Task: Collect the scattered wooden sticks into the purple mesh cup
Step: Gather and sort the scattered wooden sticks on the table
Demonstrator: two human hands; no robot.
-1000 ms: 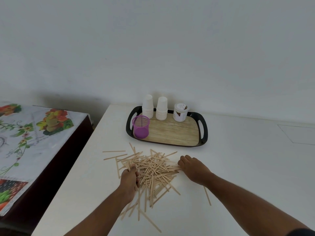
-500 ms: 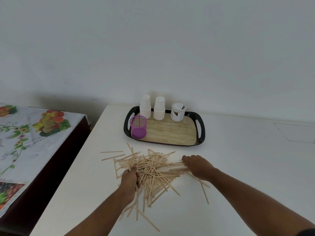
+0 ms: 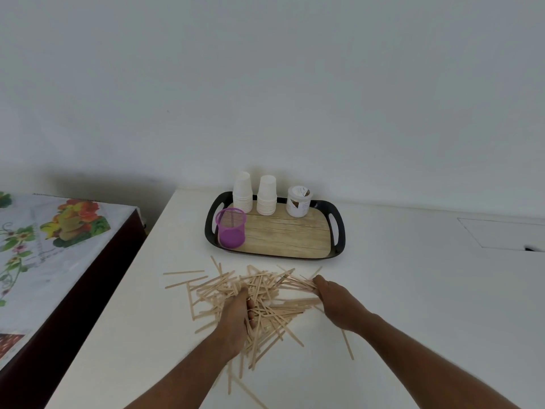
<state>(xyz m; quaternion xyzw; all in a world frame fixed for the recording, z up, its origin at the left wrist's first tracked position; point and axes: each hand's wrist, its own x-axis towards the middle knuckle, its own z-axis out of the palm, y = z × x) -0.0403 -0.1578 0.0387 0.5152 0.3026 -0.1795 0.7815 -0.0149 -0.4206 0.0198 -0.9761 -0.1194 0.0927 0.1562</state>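
A loose pile of thin wooden sticks point(image 3: 265, 293) lies scattered on the white table point(image 3: 413, 305), in front of a black tray. The purple mesh cup point(image 3: 230, 228) stands upright at the tray's front left corner, and no sticks show in it. My left hand point(image 3: 236, 317) lies in the middle of the pile, its fingers curled around a bunch of sticks. My right hand point(image 3: 333, 299) is at the pile's right edge, fingers curled over the ends of several sticks there. A few stray sticks point(image 3: 184, 273) lie apart to the left and toward me.
The black tray point(image 3: 337, 231) with a wood-look base also holds two stacks of white paper cups point(image 3: 242, 192) and a white jar point(image 3: 298, 201). Left of the table, across a dark gap, stands a surface with a floral cloth point(image 3: 44, 246).
My right hand has swept sticks in from the right and curled over their ends. The pile is tighter on that side. My left hand stays in the pile.
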